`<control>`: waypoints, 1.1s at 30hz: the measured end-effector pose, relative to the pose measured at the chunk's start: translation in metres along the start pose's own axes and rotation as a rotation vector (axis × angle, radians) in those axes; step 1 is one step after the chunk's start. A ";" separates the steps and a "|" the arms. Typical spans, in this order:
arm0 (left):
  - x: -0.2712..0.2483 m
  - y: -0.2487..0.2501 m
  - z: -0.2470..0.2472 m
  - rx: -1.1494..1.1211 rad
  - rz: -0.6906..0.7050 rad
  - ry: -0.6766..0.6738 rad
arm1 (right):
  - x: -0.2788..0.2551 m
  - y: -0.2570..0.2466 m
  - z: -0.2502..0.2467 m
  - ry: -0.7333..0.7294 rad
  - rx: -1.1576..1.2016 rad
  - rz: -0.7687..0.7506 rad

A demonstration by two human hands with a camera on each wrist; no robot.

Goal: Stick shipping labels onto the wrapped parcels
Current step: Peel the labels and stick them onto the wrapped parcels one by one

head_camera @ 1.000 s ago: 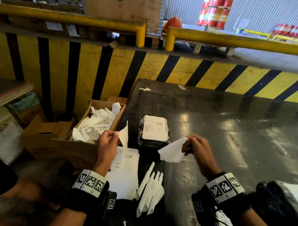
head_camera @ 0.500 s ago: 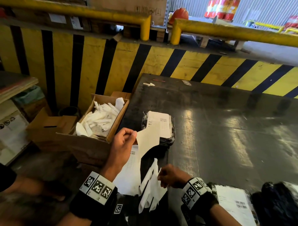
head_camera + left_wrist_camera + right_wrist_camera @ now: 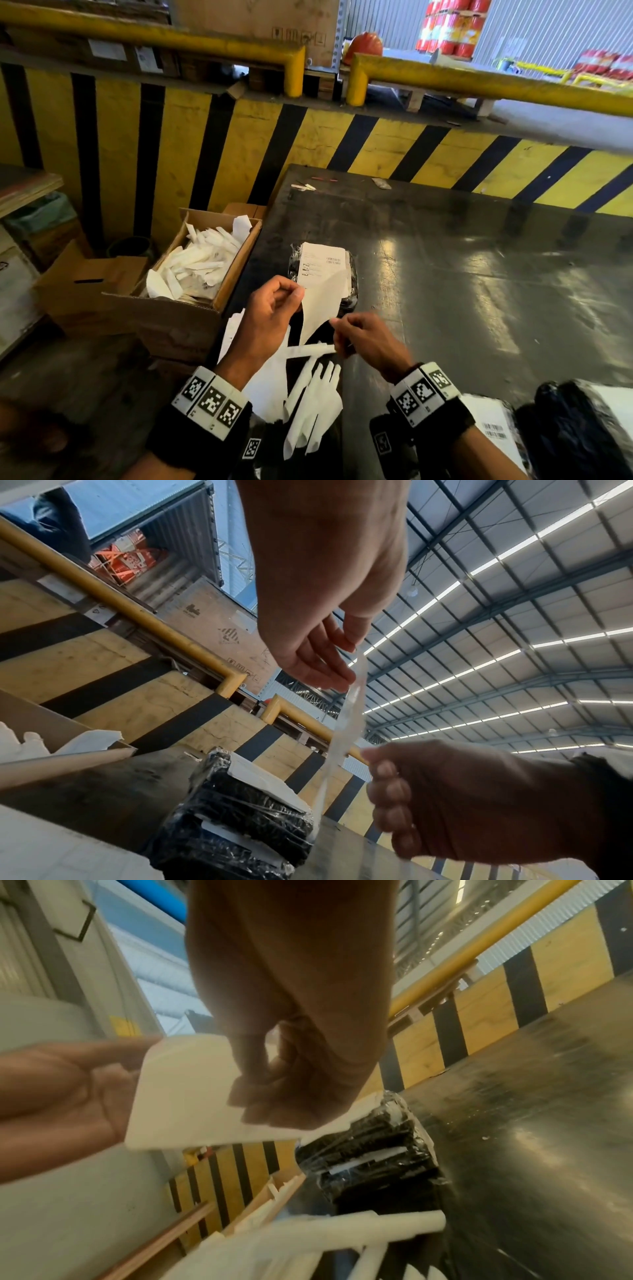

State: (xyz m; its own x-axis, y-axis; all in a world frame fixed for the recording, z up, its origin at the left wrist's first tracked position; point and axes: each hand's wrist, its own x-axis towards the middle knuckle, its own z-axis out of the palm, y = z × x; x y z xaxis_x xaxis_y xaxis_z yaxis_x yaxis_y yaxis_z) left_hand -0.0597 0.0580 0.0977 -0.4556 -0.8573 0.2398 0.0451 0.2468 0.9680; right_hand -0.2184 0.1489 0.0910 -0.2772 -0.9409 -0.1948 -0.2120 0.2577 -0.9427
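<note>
My left hand (image 3: 297,295) pinches the top edge of a white shipping label (image 3: 320,308) and holds it up just in front of a black wrapped parcel (image 3: 349,298). That parcel lies on the dark table (image 3: 445,308) and carries a printed label (image 3: 323,263) on top. My right hand (image 3: 337,331) pinches the lower corner of the held label. The left wrist view shows the label (image 3: 349,718) edge-on between both hands, above the parcel (image 3: 246,804). In the right wrist view my curled fingers (image 3: 274,1104) grip the sheet (image 3: 185,1096).
Curled white backing strips (image 3: 315,404) and flat label sheets (image 3: 267,390) lie at the table's near edge. An open cardboard box (image 3: 236,274) of discarded backings stands left of the table. Another wrapped, labelled parcel (image 3: 582,431) lies at lower right. A yellow-black barrier (image 3: 376,144) runs behind.
My right hand dropped its peeled piece onto the strips pile, then rose to take the label's lower corner. My left hand carried the label rightward, in front of the parcel.
</note>
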 end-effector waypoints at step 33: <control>0.026 -0.029 0.022 -0.032 -0.313 0.047 | 0.020 0.018 -0.036 0.257 0.109 0.037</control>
State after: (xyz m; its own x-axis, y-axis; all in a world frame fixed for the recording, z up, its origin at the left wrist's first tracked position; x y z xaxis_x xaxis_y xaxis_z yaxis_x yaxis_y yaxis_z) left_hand -0.0919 0.0388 0.0746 -0.4100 -0.9095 -0.0680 -0.0628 -0.0462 0.9970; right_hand -0.2614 0.1430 0.0803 -0.5142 -0.8412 -0.1672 -0.0993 0.2521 -0.9626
